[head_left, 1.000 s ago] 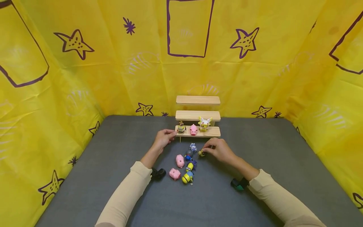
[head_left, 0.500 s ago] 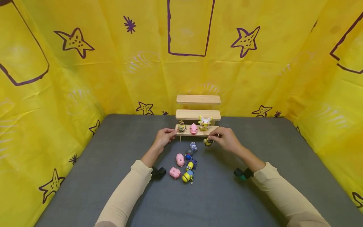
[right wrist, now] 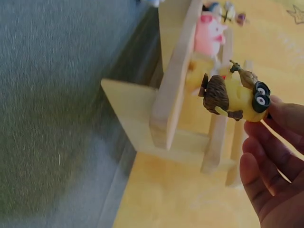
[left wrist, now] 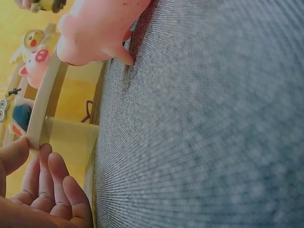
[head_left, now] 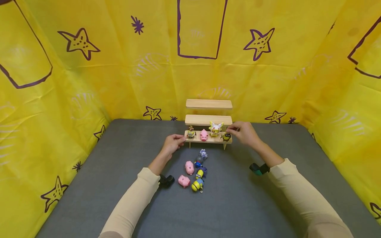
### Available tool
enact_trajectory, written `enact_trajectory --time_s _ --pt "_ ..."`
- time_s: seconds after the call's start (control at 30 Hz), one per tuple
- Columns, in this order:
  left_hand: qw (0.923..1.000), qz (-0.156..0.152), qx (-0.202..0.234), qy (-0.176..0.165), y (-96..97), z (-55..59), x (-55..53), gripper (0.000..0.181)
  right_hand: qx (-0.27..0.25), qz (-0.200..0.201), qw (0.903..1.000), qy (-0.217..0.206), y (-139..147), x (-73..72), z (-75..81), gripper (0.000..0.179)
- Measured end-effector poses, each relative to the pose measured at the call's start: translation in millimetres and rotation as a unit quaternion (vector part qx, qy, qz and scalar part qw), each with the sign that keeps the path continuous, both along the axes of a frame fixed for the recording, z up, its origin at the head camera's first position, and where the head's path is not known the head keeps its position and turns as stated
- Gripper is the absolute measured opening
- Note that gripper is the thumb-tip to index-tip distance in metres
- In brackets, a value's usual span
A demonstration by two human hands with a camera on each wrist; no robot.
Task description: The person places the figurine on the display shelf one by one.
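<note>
In the head view my right hand (head_left: 244,133) is at the right end of a three-tier wooden display shelf (head_left: 208,119). Its thumb and fingertips pinch a yellow minion figure (right wrist: 232,97) with black goggles and a brown furry skirt by the head. The figure is over the lowest board; contact with the wood cannot be told. My left hand (head_left: 173,144) grips the left end of that lowest board (left wrist: 40,109) between thumb and fingers. Along the board stand a small minion figure (head_left: 190,133), a pink pig (head_left: 203,135) and a white-and-yellow figure with pointed ears (head_left: 215,129).
On the grey tabletop (head_left: 232,205), in front of the shelf, lie two pink pigs (head_left: 189,168), a minion in blue (head_left: 197,185), another minion (head_left: 199,174), a grey-and-blue figure (head_left: 198,161) and a white-and-blue one (head_left: 203,153). Yellow cloth (head_left: 119,82) surrounds the table.
The right hand has lifted the minion figure off the table and carried it up and rightward to the lowest board's right end. My left hand has stayed at the board's left end.
</note>
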State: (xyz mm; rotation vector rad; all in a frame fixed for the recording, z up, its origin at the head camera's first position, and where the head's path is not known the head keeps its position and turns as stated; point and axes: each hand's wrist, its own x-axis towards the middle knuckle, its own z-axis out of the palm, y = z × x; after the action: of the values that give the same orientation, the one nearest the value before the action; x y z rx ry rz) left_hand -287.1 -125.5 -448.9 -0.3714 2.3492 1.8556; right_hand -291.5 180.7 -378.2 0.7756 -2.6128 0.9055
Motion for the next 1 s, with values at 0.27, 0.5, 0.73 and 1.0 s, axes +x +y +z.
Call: enact_trajectory --time_s 0.27,0.5,0.73,1.0 --pt "1.0 -0.001 0.002 -0.001 -0.4 0.0 -1.2 0.03 0.004 -0.033 0.9991 -0.028 8 -15.6 -1.9 0.014" --pt "1.0 -0.004 -0.001 -0.002 -0.7 0.2 -0.3 0.031 0.007 -0.042 0.9982 -0.043 10 -23.7 -2.4 0.016" --pt "1.0 -0.002 0.0 0.003 -0.8 -0.8 0.5 0.03 -0.007 -0.03 0.9988 -0.038 6 -27.6 -5.0 0.014" --pt "0.9997 -0.004 0.016 0.019 0.3 -0.4 0.3 0.03 -0.011 -0.045 0.9971 -0.06 4 -29.0 -12.4 0.017"
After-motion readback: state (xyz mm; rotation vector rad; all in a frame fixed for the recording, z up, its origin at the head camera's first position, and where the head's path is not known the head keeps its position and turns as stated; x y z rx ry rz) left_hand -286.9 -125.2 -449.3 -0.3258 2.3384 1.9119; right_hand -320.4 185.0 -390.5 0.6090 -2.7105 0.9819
